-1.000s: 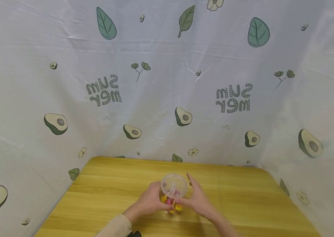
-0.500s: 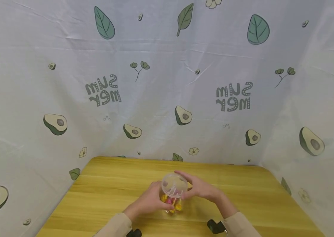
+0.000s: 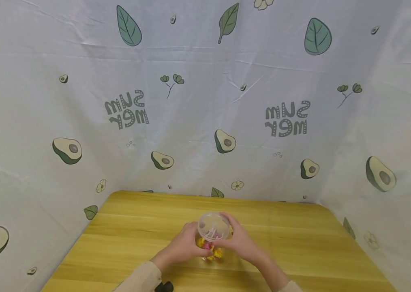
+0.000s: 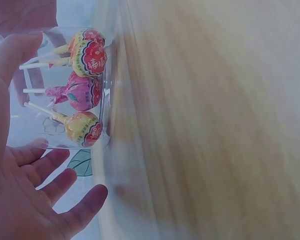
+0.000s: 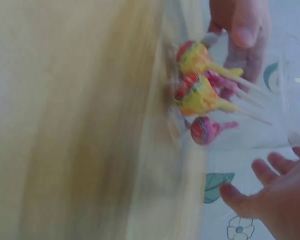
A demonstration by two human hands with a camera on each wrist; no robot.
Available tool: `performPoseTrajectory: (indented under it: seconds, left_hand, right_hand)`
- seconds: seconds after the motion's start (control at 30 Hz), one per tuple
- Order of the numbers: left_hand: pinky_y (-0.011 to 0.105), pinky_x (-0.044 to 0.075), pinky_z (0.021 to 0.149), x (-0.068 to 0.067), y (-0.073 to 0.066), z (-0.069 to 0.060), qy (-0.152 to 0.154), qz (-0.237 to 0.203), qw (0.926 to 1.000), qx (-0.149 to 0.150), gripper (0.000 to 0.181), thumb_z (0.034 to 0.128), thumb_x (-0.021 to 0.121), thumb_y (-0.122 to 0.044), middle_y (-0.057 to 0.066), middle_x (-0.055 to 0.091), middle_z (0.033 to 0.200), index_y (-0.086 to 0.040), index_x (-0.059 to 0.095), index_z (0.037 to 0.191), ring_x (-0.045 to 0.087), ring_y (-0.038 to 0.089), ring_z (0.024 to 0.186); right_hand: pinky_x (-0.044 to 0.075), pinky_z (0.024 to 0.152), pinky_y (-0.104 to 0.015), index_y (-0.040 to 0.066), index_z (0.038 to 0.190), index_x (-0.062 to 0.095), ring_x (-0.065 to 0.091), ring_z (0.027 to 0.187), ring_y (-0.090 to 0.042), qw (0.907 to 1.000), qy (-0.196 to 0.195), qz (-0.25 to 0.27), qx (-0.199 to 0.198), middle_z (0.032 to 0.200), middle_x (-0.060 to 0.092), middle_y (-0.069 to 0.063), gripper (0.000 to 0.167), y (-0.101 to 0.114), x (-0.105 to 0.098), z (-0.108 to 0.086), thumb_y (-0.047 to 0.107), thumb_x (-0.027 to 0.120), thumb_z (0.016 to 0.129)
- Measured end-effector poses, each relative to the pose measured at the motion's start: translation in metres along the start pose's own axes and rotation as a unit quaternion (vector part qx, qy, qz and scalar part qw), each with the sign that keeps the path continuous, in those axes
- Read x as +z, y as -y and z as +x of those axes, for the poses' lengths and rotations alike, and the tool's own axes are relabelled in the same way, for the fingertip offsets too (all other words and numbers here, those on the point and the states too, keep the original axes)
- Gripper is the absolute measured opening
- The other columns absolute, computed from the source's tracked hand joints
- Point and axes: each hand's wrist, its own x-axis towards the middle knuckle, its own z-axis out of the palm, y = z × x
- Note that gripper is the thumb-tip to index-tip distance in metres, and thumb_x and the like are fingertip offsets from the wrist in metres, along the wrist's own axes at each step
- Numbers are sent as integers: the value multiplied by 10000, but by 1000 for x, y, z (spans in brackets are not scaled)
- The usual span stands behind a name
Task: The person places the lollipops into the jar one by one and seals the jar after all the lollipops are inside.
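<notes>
A clear plastic jar (image 4: 20,125) stands on the table with several lollipops (image 4: 82,92) inside, wrapped in yellow and pink with white sticks upward. A round translucent lid (image 3: 213,226) covers its top. My left hand (image 3: 183,245) holds the jar's left side, thumb across the front. From the right, my right hand (image 3: 241,243) grips the lid's rim, thumb in front and index finger behind. In the right wrist view, its other fingers spread beside the jar, and the lid is partly cut off by the frame edge.
The yellow wood-grain table (image 3: 147,215) extends around the jar on all sides. Behind and beside it hangs a white curtain (image 3: 191,121) printed with avocados and leaves. A small black object (image 3: 164,287) sits by the left sleeve (image 3: 141,278).
My right hand was lower, then swung round to the far right of the lid with the forearm turned out, and has now swung back toward the front. My left hand stays on the jar.
</notes>
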Motion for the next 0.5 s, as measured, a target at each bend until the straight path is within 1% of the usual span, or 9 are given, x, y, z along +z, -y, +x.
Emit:
performPoseTrajectory:
  seconds: [0.1,0.17,0.27,0.3,0.37,0.43,0.5]
  left_hand:
    - [602,393,1066,0,0,0,-45,10,10000,-17,813,757,847,-518,-23,534,1386,-326,479,1456,441,241,1296]
    - [605,388,1070,-1,0,0,-80,46,10000,-25,816,752,849,-525,-24,536,1387,-328,481,1452,440,247,1306]
    - [607,381,1076,-1,0,1,-112,41,9999,-8,808,749,850,-528,-25,537,1388,-339,485,1444,442,248,1310]
    - [606,379,1078,-1,-1,1,-103,27,9999,8,801,749,850,-529,-28,538,1387,-346,487,1440,443,245,1308]
    - [606,375,1079,-2,-1,2,-77,-9,10000,35,794,752,849,-528,-33,538,1387,-357,487,1438,442,243,1307]
    - [612,369,1081,-2,-1,2,-25,-95,9999,40,786,759,850,-513,-34,535,1390,-362,486,1439,438,246,1310]
    - [621,359,1084,-3,-1,1,35,-187,9998,19,788,770,850,-493,-32,523,1399,-356,476,1449,424,254,1320]
  right_hand:
    - [420,1050,-569,151,1534,342,503,1295,-332,9986,-527,-102,12,1499,455,-144,979,-1,11,-2,360,893,752]
    - [408,1065,-585,132,1536,334,498,1308,-337,9966,-800,-171,20,1503,451,-147,995,-1,18,-3,383,890,750]
    - [391,1081,-602,111,1548,310,490,1321,-360,9944,-1017,-283,14,1497,452,-166,1022,-1,25,-5,379,889,749]
    - [384,1082,-613,110,1552,305,483,1325,-372,9943,-1017,-305,4,1501,444,-172,1030,-1,24,-5,367,893,746]
    - [330,1091,-669,114,1557,307,441,1358,-402,9957,-883,-276,-30,1510,428,-179,1028,-1,20,-6,329,900,745]
    - [326,1084,-685,141,1567,303,389,1391,-424,9985,-521,-158,-98,1542,393,-177,1015,-2,10,-5,289,895,757]
    - [358,1073,-664,145,1578,298,341,1413,-443,9997,-33,-49,-255,1572,350,-187,999,-3,-3,-2,267,880,775]
